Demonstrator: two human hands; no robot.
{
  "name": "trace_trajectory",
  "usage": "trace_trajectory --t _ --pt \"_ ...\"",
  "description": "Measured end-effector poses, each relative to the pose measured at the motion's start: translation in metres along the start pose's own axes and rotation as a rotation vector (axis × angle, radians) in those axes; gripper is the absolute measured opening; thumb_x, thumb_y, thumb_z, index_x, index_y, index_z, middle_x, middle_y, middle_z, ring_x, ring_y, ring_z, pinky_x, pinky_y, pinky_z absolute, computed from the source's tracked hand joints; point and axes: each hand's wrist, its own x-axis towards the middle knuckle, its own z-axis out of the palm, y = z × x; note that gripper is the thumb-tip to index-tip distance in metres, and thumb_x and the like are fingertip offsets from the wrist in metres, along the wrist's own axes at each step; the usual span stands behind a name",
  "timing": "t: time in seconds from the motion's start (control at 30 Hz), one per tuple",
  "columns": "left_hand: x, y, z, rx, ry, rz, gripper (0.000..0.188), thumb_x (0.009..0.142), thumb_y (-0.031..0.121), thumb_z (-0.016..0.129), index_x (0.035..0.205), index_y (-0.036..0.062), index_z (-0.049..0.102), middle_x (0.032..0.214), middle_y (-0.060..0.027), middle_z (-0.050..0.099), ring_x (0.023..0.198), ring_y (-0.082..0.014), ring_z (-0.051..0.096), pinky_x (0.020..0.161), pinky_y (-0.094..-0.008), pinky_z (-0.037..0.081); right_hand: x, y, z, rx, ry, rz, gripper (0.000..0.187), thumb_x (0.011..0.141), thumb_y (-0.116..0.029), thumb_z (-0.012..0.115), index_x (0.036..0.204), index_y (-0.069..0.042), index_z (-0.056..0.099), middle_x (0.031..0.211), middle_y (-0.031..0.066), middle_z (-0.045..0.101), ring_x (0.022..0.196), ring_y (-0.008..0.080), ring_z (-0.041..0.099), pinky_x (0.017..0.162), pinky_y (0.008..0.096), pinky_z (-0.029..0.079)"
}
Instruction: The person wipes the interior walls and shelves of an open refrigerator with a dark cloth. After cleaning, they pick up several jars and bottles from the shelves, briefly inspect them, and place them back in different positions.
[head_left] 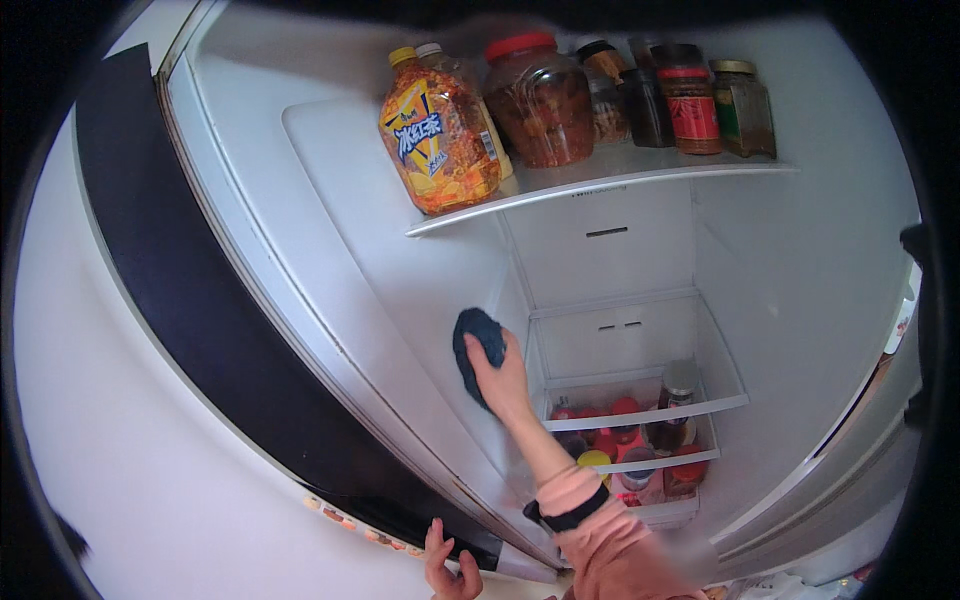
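My right hand (504, 382) is closed on a dark teal cloth (478, 345) and presses it against the inner left wall (400, 290) of an opened fridge. The arm reaches in from below, with a pink sleeve (610, 540) and a black band around the wrist. Low in the view, my left hand (452, 568) is raised beside the fridge's dark outer side panel (300, 440). Its fingers are apart, and nothing shows in them.
On the upper shelf (600, 180) stand a large bottle of amber drink (437, 140), a red-lidded jar (542, 110) and several smaller jars. Lower shelves (650, 412) hold more jars, one with a yellow lid (593, 459). Plastic bags (790, 588) lie at the lower right.
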Motion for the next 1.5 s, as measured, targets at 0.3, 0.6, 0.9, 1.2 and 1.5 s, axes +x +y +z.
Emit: trace_trajectory --t 0.3,0.6,0.9,1.2,1.5 --pt "0.014 0.01 0.029 0.032 0.026 0.096 0.039 0.083 0.004 0.055 0.119 -0.0018 0.041 0.139 -0.0361 0.039 0.135 -0.0479 0.034 0.113 -0.059 0.012 -0.099 0.016 -0.041 0.132 -0.28 0.003 0.048 0.081 -0.027 0.076 0.114 0.004 0.06 0.112 0.0197 0.064 0.102 0.0285 0.062 0.09 0.034 0.047" --pt "0.006 0.022 0.043 -0.104 -0.067 0.133 0.045 0.088 0.001 0.048 0.129 -0.001 0.03 0.147 -0.0339 0.027 0.141 -0.046 0.021 0.113 -0.0611 0.006 -0.223 0.127 -0.131 -0.237 -0.453 0.28 0.05 0.077 -0.035 0.077 0.116 -0.006 0.065 0.104 0.0164 0.068 0.092 0.0261 0.067 0.085 0.0347 0.051" --pt "-0.019 0.021 0.022 -0.115 -0.198 0.051 0.033 0.081 -0.006 0.053 0.114 -0.0005 0.048 0.126 -0.0294 0.055 0.12 -0.0438 0.053 0.105 -0.0559 0.036 -0.299 0.233 -0.281 -0.934 -0.713 0.809 0.067 0.075 -0.055 0.066 0.113 0.0 0.064 0.118 0.023 0.063 0.11 0.0368 0.06 0.093 0.0415 0.048" --pt "-0.057 0.025 0.039 -0.204 -0.73 -0.255 0.018 0.086 0.002 0.061 0.103 0.0027 0.065 0.107 -0.0134 0.069 0.1 -0.0321 0.067 0.091 -0.0399 0.051 -0.266 0.162 -0.295 -0.563 -0.296 0.465 0.054 0.086 -0.052 0.062 0.105 -0.002 0.066 0.102 0.0234 0.067 0.099 0.0399 0.063 0.085 0.0441 0.05" --pt "-0.099 -0.006 0.067 -0.527 -0.984 -1.347 0.066 0.101 0.049 0.038 0.149 0.0065 0.026 0.147 -0.0127 0.037 0.129 -0.0221 0.043 0.102 -0.0347 0.04 -0.245 0.06 -0.239 0.123 -0.344 0.963 0.05 0.091 -0.034 0.066 0.127 -0.002 0.056 0.114 0.0044 0.063 0.102 0.015 0.058 0.09 0.0275 0.045"
